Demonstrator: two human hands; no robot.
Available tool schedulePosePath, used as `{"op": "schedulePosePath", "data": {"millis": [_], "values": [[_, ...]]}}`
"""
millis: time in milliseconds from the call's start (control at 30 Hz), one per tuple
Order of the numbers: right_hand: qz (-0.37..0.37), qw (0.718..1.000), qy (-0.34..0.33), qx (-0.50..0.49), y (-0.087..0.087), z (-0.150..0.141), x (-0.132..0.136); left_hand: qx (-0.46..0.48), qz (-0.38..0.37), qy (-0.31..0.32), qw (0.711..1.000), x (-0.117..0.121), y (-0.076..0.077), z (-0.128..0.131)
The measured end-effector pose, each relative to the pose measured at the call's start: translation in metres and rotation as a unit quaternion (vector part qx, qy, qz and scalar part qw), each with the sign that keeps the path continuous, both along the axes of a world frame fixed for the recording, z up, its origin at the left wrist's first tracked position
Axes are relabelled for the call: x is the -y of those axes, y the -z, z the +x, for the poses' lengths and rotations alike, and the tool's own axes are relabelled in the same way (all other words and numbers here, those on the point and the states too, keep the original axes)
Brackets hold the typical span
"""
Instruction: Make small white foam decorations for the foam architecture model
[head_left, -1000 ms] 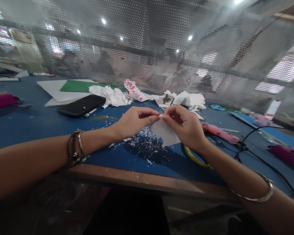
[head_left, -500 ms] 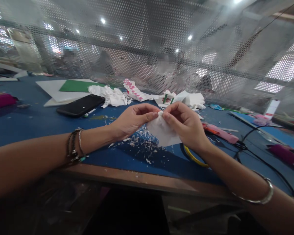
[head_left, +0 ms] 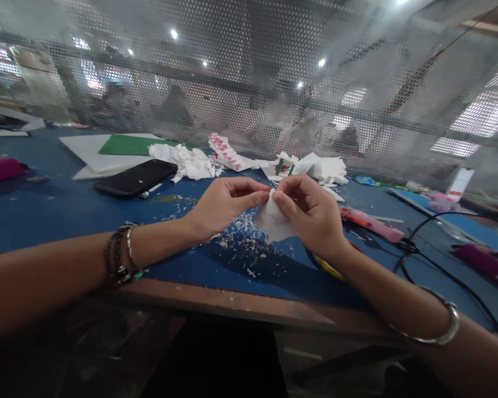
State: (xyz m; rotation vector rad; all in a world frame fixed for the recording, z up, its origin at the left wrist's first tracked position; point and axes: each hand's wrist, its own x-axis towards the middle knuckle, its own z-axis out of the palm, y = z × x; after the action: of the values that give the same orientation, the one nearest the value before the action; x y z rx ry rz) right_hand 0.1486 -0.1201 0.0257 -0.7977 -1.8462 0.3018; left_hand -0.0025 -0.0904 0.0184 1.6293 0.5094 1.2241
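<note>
The left hand (head_left: 224, 207) and right hand (head_left: 315, 215) pinched the paper (head_left: 274, 222) in their fingers (head_left: 256, 198) — bunched at the top, loose below. Scraps (head_left: 255, 250) lay under the fingers.

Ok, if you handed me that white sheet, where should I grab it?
Probably pinch the white sheet by its lower edge, coming from below on the near side. The left hand and right hand crowd its narrow top, while the bottom spreads wider and hangs below the fingertips.
</note>
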Motion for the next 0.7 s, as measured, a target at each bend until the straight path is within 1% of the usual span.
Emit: {"op": "schedulePosePath", "data": {"millis": [100,233,367,500,600,700], "values": [[0.032,0.999,0.021,0.004,0.000,-0.001,0.001,-0.037,0.044,-0.034,0.998,0.006,-0.002,-0.001],[0.050,0.998,0.028,0.002,-0.001,-0.002,0.002,-0.030,0.063,-0.013,0.997,0.007,0.000,-0.001],[0.021,1.000,0.017,0.002,-0.002,-0.001,0.000,-0.024,0.055,-0.014,0.998,0.002,0.002,-0.001],[-0.006,1.000,0.017,0.002,-0.001,0.002,-0.003,-0.034,0.028,-0.020,0.999,-0.005,0.001,-0.002],[0.012,0.999,0.006,0.048,-0.001,0.004,-0.003,-0.044,0.009,-0.019,0.999,-0.008,0.001,-0.001],[0.061,0.991,0.022,0.120,-0.003,0.006,-0.002,-0.051,0.005,-0.013,0.999,-0.008,0.002,-0.001]]}}
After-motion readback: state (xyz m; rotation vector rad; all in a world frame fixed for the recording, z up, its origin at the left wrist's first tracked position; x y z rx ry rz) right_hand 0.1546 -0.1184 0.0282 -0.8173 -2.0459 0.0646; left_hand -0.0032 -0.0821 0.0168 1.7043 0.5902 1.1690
